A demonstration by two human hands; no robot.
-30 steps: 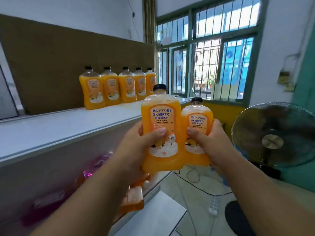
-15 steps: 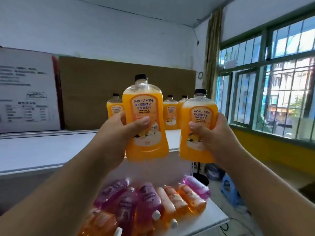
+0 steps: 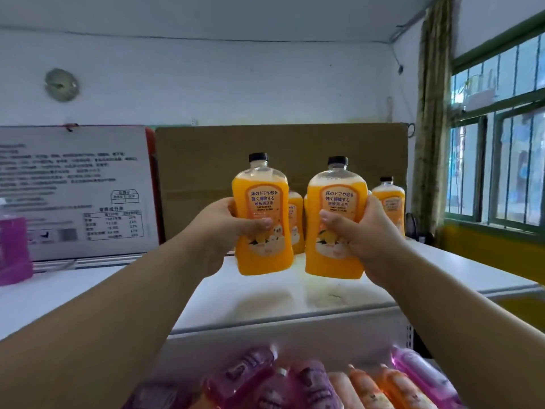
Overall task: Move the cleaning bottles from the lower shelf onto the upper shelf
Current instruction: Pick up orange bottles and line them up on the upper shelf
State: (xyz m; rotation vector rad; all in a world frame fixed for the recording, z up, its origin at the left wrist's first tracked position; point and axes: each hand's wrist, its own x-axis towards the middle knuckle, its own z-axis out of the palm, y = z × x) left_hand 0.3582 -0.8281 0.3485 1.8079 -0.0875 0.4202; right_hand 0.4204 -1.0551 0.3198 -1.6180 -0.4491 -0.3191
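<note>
Both bottles have gone up and forward since half a second ago, and now they hang just over the upper shelf [image 3: 368, 293]. They stand farther apart than before too. The left hand [image 3: 233, 228] is wrapped around the left orange bottle [image 3: 262, 219], and the right hand [image 3: 356, 231] is wrapped around the right orange bottle [image 3: 336, 228]. Both bottles are upright with black caps on top. I think their bottoms are not on the shelf yet, but it is hard to tell. Behind them, at least 2 more orange bottles [image 3: 388, 202] already stand on the shelf. Down below, on the lower shelf [image 3: 486, 388], lots of purple and orange bottles [image 3: 309, 385] lie on their sides. So the job is partly done, and many bottles are left to lift.
</note>
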